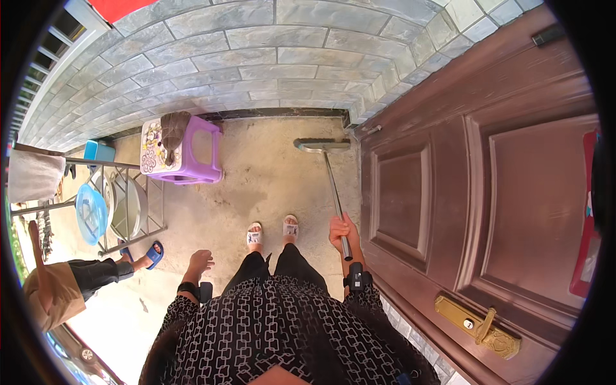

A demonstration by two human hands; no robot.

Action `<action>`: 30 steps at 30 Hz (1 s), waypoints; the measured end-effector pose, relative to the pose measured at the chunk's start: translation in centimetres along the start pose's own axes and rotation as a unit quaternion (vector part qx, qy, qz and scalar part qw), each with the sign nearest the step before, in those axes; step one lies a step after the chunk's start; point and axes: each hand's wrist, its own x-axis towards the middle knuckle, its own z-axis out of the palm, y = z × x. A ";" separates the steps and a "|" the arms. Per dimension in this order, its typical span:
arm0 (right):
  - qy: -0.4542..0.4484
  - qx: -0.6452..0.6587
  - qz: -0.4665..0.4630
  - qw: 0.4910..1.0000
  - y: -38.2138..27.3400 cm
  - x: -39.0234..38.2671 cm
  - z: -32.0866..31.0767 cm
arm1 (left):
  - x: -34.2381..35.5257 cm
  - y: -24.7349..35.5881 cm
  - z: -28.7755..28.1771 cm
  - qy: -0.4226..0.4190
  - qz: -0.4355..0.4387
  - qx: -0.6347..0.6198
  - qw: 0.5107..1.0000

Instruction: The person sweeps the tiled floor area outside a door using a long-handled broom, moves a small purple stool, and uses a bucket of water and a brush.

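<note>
My right hand (340, 232) grips the thin metal handle of a broom (333, 186). Its flat head (323, 145) rests on the concrete floor near the tiled wall, beside the door corner. My left hand (200, 260) hangs loose at my side with fingers apart and holds nothing. Both wrists wear dark bands. My feet in white sandals (273, 231) stand on the floor between the two hands.
A brown panelled door (487, 192) with a brass handle (478, 324) fills the right. A purple plastic stool (186, 151) with a cloth on it stands at the back left. A metal rack (128, 205) holds basins. Another person's leg in a blue sandal (151, 255) is at left.
</note>
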 end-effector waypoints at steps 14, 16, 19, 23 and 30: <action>0.068 -0.005 0.036 0.997 -9.2 8.8 5.7 | -1.2 -1.0 1.4 0.031 -0.016 0.026 0.999; 0.052 -0.080 0.016 0.995 -8.1 5.8 2.4 | -0.3 -1.1 1.2 0.033 -0.034 0.011 0.999; 0.114 -0.086 0.037 0.989 -4.3 -2.1 1.0 | 0.3 -0.5 1.3 0.035 -0.023 0.006 0.999; 0.223 -0.240 0.040 0.944 -5.3 -7.1 2.5 | 0.8 1.4 2.9 0.004 0.013 0.027 1.000; 0.187 -0.168 -0.006 0.968 -10.2 3.7 4.4 | 0.4 5.4 4.1 -0.022 0.071 0.098 0.992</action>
